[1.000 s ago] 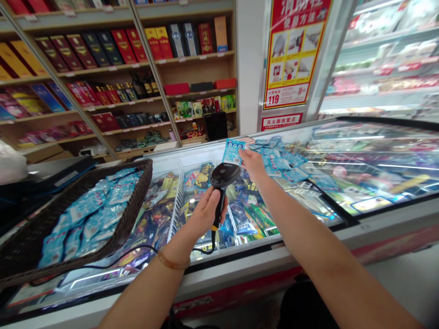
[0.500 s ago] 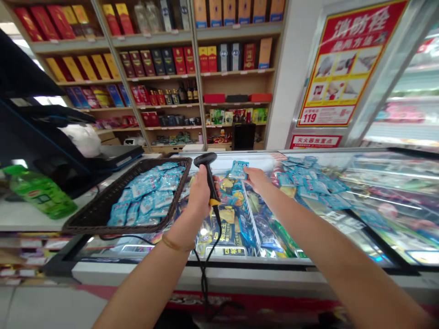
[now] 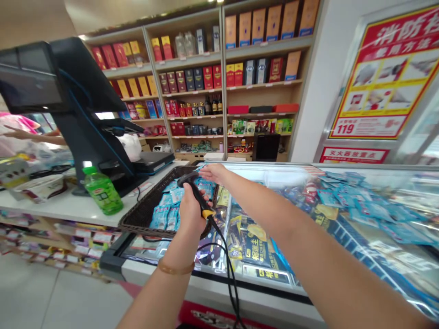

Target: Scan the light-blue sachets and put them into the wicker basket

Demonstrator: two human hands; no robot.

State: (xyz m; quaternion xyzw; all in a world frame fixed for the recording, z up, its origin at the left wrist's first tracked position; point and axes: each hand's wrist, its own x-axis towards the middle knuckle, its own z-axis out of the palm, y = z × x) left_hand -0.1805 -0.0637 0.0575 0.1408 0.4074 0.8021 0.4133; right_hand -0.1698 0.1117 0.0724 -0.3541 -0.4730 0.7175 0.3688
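Observation:
My left hand [image 3: 192, 205] is wrapped round the handle of a black barcode scanner [image 3: 197, 194] with a yellow band, its cable hanging down. Just beyond the scanner head, at the far right rim of a dark woven basket [image 3: 132, 219], is my right hand [image 3: 214, 172], fingers pointing left. A sliver of a blue packet shows at its fingertips; most of that packet is hidden. Many blue packets [image 3: 164, 212] lie inside the basket, partly covered by my left hand and the scanner. Another heap of blue packets [image 3: 366, 201] lies on the freezer's glass top to the right.
The basket rests on the left end of a chest freezer [image 3: 254, 285] with packaged food under its glass. To the left, a green drink bottle [image 3: 103, 194] and a checkout terminal [image 3: 89, 105] stand on a white counter. Shelves [image 3: 192, 82] of boxes line the back wall.
My right hand has moved left with the blue packet, from over the freezer to the basket rim. The scanner has tilted left toward the basket. The view has turned left, showing more counter.

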